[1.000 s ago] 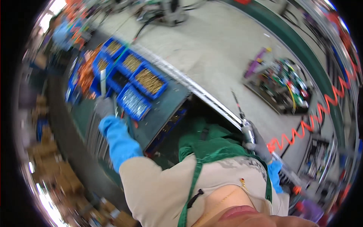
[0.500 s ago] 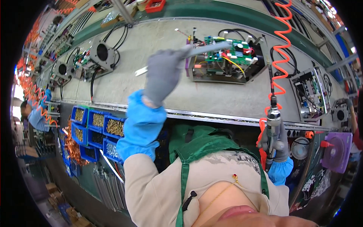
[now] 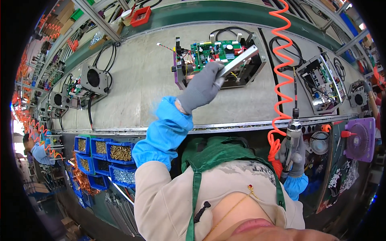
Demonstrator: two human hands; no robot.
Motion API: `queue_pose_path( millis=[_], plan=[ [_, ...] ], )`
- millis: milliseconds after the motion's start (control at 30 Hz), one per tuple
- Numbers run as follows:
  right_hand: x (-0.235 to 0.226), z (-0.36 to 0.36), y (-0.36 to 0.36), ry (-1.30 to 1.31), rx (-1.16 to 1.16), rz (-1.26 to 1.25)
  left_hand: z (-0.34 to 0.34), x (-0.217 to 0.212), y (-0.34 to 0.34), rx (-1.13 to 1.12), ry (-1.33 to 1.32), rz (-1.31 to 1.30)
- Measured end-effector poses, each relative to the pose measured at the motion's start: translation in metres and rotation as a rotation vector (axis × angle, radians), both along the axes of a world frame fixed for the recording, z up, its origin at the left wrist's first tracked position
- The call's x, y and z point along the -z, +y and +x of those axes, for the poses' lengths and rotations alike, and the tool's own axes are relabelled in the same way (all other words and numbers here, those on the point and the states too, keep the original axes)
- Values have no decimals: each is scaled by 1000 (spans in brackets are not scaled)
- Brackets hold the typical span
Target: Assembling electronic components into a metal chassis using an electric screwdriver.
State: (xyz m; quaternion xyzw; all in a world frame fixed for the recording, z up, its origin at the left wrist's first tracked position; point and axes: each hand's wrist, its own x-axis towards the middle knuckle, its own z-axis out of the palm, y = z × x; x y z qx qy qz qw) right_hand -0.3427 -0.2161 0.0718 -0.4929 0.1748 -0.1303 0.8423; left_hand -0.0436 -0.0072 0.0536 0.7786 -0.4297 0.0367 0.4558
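While the head view looks down over the bench (image 3: 161,106), left hand (image 3: 203,86), gray-gloved, has a flat metal strip (image 3: 240,61) pinched between thumb and fingers. Strip slants up and right from the glove, far end over the right part of an open electronics unit (image 3: 212,53) with a green circuit board on top. Strip touching unit or just above it: can't tell. Unit sits on the bench, ahead of the person, purple panel on its left side.

Right hand (image 3: 297,157), also gray-gloved, low at right near the bench's front edge, fingers wrapped around a silver power screwdriver (image 3: 294,130); long bit points up, away from the body. Orange coiled hose (image 3: 282,66) hangs just left of the tool and bunches beside the hand; can't tell where it joins.

Bench left: another unit (image 3: 95,79) with a round black fan, cables near it. Bench right: tilted open unit (image 3: 321,86). Far edge: red tray (image 3: 140,21).

Below the bench edge, left: blue bins (image 3: 121,162) of brass and silver fasteners, loose metal strips (image 3: 120,211) under them. Right side: purple fan (image 3: 359,139), small pale fan (image 3: 319,143) nearer the hand. Co-worker (image 3: 39,152) in blue far left.
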Motion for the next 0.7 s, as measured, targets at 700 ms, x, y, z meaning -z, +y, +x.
queue_pose_path(
  millis=[700],
  plan=[
    [0,18,-4,116,-78,-89,63,-50,21,-297,-156,-483]
  ],
)
